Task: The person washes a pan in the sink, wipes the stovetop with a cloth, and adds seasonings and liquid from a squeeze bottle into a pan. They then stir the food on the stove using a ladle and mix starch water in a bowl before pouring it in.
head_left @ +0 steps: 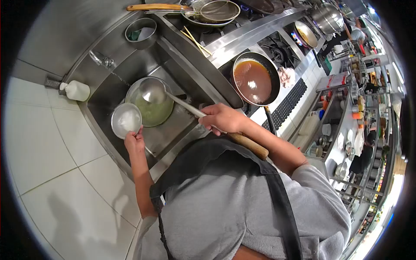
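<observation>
L hand (135, 141) pinches rim of shiny rd metal bowl (126, 121); R hand (223, 119), fingers curled, grips wood-&-metal ladle (186, 105). Ladle's rounded cup overlaps rd pan (133, 89) w/ green liq (154, 113).

And here on the left, big white tiles (39, 147), soft shadows (65, 216) falling across them; above, a dull steel panel (56, 39); over to the steel cooking range (242, 32), gleaming along its edge; now a dark perforated mat (284, 106); far right, crowded shelving (381, 147) curves beneath a bright strip light (398, 71)!
</observation>
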The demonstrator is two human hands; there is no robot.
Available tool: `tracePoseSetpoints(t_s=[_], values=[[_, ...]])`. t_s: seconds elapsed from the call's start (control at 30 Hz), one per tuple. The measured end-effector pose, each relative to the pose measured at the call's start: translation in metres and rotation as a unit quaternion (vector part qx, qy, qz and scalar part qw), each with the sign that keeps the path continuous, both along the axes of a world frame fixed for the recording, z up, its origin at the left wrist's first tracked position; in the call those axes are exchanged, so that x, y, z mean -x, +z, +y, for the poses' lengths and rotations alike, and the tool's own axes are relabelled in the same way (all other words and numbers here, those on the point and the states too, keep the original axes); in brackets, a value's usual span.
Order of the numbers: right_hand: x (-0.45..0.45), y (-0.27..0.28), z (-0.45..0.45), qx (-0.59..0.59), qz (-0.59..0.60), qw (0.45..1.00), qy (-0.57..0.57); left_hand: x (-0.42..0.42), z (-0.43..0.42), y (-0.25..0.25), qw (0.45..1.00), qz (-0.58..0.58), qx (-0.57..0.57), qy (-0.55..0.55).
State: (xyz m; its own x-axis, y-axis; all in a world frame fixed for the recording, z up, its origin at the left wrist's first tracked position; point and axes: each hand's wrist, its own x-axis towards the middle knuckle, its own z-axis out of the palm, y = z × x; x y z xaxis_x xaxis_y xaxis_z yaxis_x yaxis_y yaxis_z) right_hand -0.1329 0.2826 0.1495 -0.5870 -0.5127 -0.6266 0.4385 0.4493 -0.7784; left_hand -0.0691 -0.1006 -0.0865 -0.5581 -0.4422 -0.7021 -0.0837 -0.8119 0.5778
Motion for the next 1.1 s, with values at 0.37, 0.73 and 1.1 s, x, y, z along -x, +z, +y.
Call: tracePoseSetpoints(t_s=[0.37, 0.73, 1.1], values=[[-0.001, 0.010, -0.004, 0.010, 0.041, 0.998, -0.037, 0.007, -0.010, 0.007, 0.999, 0.015, 0.000, -0.041], [-0.009, 0.019, 0.006, 0.064, 0.046, 0.995, -0.067, 0.033, -0.006, 0.013, 0.997, 0.012, 0.021, -0.078], [-0.020, 0.033, 0.011, 0.033, 0.053, 0.995, -0.078, 0.037, -0.028, -0.008, 0.990, 0.052, 0.045, -0.124]])
